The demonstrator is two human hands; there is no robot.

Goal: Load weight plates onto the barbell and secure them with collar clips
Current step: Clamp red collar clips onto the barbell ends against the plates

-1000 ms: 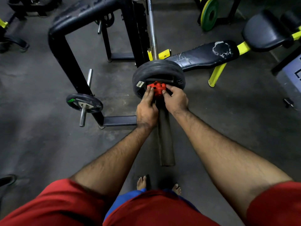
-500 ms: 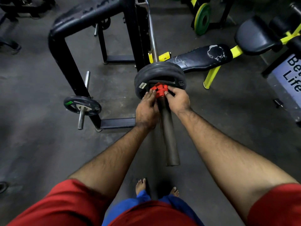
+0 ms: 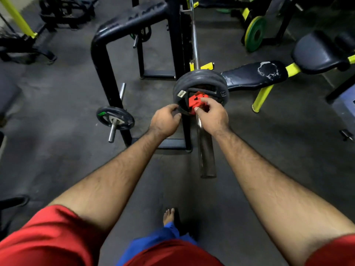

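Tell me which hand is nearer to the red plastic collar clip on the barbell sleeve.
Right. The right hand grips the red plastic collar clip with its fingers on it; the left hand sits to the clip's left, at the black weight plate's lower edge.

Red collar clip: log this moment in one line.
red collar clip on sleeve against black plate | right hand grips clip | left hand beside plate

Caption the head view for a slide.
Right hand grips the red collar against the plates on the barbell; left hand beside the plates.
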